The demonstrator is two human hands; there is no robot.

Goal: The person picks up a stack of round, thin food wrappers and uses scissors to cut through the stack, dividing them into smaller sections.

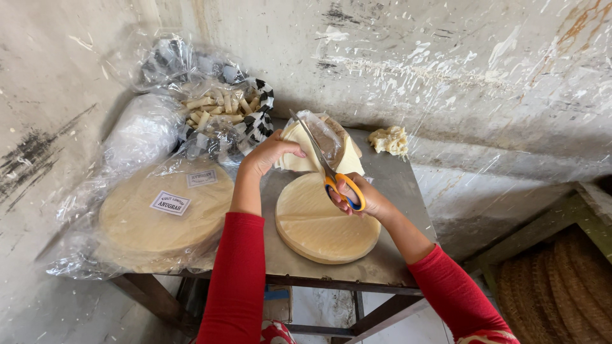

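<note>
One metal table point(395, 191) stands against the wall. On its left lies one clear bag point(162, 216) holding a round stack of thin pale wrappers, with two paper labels on top. Behind it, a second plastic bag point(220, 108) holds many small pale rolls. At the middle sits one bare round stack of wrappers point(319, 226), scored into sections. Behind that, a cut pile of wrappers point(299, 153) rests under the left hand point(268, 155), which presses down on it. A small lump of scraps point(389, 139) lies near the wall. The right hand point(363, 199) grips one pair of scissors point(325, 165) by the orange handles, above the bare stack; the long axis runs diagonally, tips pointing up-left toward the wall, blades apparently together.
</note>
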